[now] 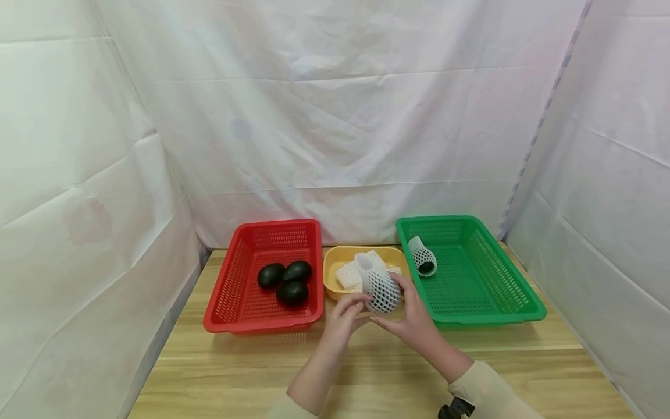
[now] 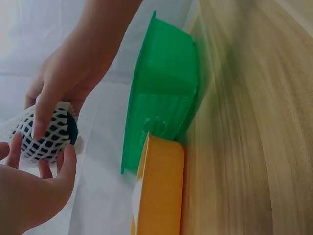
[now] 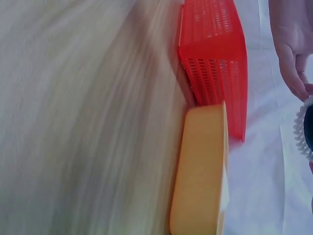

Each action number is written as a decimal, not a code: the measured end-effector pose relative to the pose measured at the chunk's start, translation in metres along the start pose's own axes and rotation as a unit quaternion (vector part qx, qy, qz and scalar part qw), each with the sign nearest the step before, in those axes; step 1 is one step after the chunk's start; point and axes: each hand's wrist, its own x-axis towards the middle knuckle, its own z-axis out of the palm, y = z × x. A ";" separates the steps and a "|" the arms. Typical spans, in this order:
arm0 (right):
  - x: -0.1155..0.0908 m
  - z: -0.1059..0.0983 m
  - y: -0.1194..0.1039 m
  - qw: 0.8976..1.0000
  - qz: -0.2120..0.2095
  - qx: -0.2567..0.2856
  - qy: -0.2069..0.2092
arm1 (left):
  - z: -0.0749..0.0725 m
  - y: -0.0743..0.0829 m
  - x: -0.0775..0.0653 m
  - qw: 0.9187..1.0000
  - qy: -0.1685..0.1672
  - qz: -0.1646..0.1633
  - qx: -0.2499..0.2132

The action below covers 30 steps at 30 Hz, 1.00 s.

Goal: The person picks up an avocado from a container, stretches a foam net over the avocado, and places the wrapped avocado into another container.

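Note:
An avocado in a white foam net sleeve (image 1: 383, 292) is held in both hands above the front of the yellow basket (image 1: 335, 251). My right hand (image 1: 416, 323) grips it from the right, fingers over its upper side. My left hand (image 1: 339, 326) pinches the net from the left. In the left wrist view, the dark avocado (image 2: 73, 129) shows bare at one end of the net, with fingers of both hands around it. Only an edge of the avocado (image 3: 309, 126) appears in the right wrist view. More white foam nets (image 1: 348, 276) lie in the yellow basket, partly hidden behind the held one.
At left, a red basket (image 1: 225, 294) contains three bare avocados (image 1: 293, 293). On the right stands a green basket (image 1: 489, 317) with one netted avocado (image 1: 423, 257) near its left wall. All three baskets sit on a wooden table (image 1: 251, 372), with white sheeting (image 1: 324, 128) behind.

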 end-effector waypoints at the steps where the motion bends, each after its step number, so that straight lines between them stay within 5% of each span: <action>1: 0.001 -0.002 0.003 1.000 -0.008 -0.002 0.005 | 0.003 -0.001 0.001 1.000 -0.012 0.004 0.014; 6: 0.009 -0.025 0.023 0.996 -0.081 -0.031 -0.001 | 0.020 -0.014 0.009 0.997 -0.040 -0.001 0.067; 10: 0.015 -0.058 0.041 0.993 -0.093 -0.073 -0.026 | 0.037 -0.026 0.020 0.991 -0.040 0.010 0.131; 12: 0.017 -0.075 0.052 0.993 -0.071 -0.094 -0.027 | 0.046 -0.033 0.025 0.979 -0.048 0.026 0.198; 13: 0.019 -0.082 0.057 0.993 -0.056 -0.100 -0.023 | 0.051 -0.037 0.027 0.965 -0.057 0.042 0.251; 15: 0.023 -0.095 0.066 0.994 -0.011 -0.109 -0.017 | 0.061 -0.046 0.032 0.923 -0.078 0.077 0.370; 16: 0.026 -0.101 0.070 0.994 0.017 -0.106 -0.015 | 0.067 -0.050 0.035 0.891 -0.089 0.096 0.434; 20: 0.044 -0.120 0.084 0.985 0.152 -0.080 -0.035 | 0.086 -0.065 0.047 0.723 -0.139 0.165 0.656; 22: 0.055 -0.127 0.091 0.975 0.208 -0.060 -0.054 | 0.094 -0.071 0.051 0.655 -0.169 0.177 0.715; 23: 0.060 -0.130 0.095 0.969 0.233 -0.055 -0.065 | 0.096 -0.073 0.053 0.628 -0.183 0.180 0.735; 26: 0.072 -0.134 0.108 0.952 0.289 -0.045 -0.095 | 0.101 -0.080 0.059 0.574 -0.212 0.181 0.770; 30: 0.084 -0.134 0.127 0.922 0.356 -0.054 -0.140 | 0.103 -0.088 0.068 0.535 -0.225 0.187 0.792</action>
